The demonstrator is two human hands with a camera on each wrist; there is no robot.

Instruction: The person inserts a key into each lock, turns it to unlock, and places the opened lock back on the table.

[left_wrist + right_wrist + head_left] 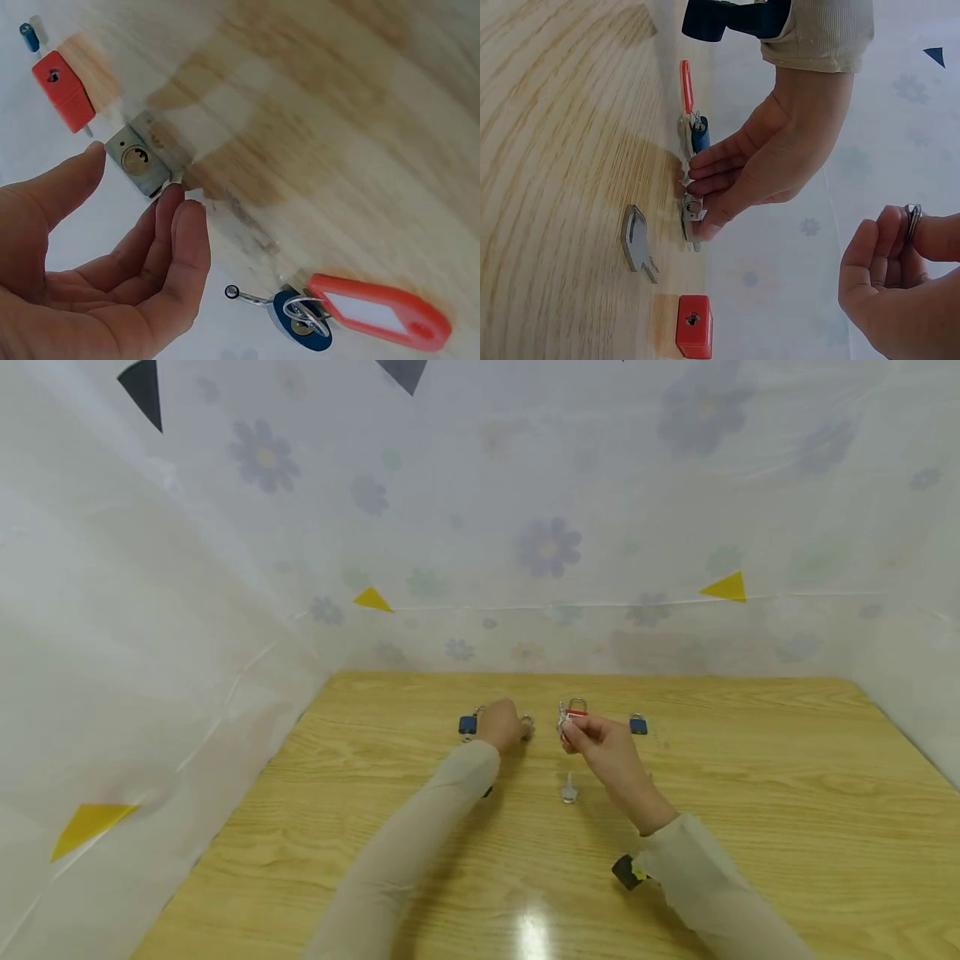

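**Lock steadied, keys lifted: the key now has to meet the keyway**

Start at your far left, where a blue padlock (pixel 467 725) lies on the desk (pixel 750 793) with a red tag (pixel 379 311) on its ring. Just beside it, your left hand (pixel 501 724) has a narrow grip, thumb on one side and fingertips on the other, pinching the silver padlock (pixel 137 160). That lock sits on the desk near the back edge, and the left wrist view shows its brass keyway face turned towards your palm.

Nearer to you, between your two arms, a loose key (pixel 569 789) lies flat and untouched.

Your right hand (pixel 603 745) is raised off the desk and pinches a key ring (pixel 913 220) between thumb and finger. How many keys hang from it I cannot tell. Beyond that hand stands the red padlock (pixel 695 326), and further right is a second blue padlock (pixel 638 724).

You look to be at the matching step, with one lock held and the keys ready. The next move likely calls for singling out one key, keeping the silver padlock firmly pinched, and lining the blade up with the keyway before pushing.
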